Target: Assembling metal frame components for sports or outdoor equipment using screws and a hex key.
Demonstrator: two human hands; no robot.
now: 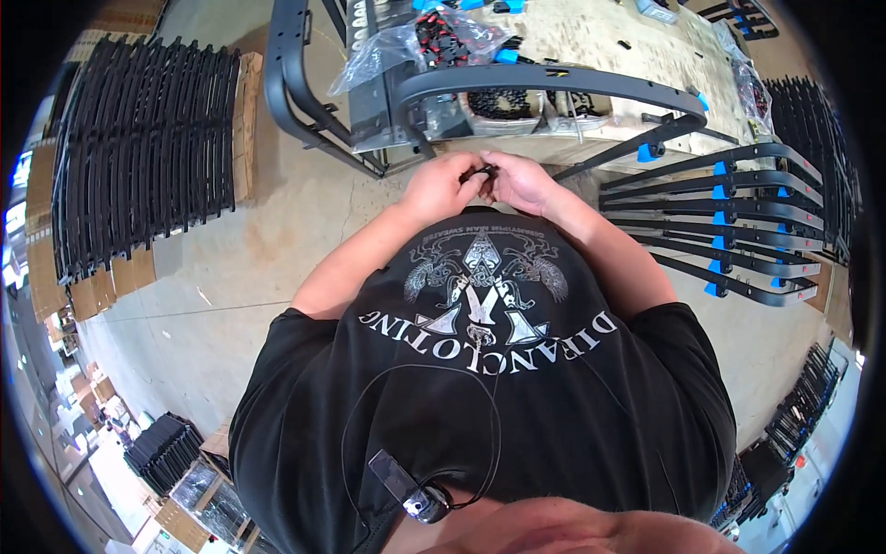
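My left hand (441, 187) and my right hand (520, 182) meet in front of my chest, close to the near edge of a wooden-topped workbench (637, 51). Pinched between their fingers is a small black part (478, 174), mostly covered, so its exact kind does not show. Both hands are closed on it. Just beyond them, a bent black tube frame (554, 79) lies across the bench. Behind that frame sits a clear plastic bag (392, 53) with red-and-black small parts (441, 39). A container of small black pieces (498, 103) stands nearer to me.
At the right, several curved black rails (766, 208) with blue clips (720, 222) stick out at hand height. A tall black frame (293, 74) rises at the bench's left end. Stacked black frames (152, 148) stand on the concrete floor (277, 231) at far left.
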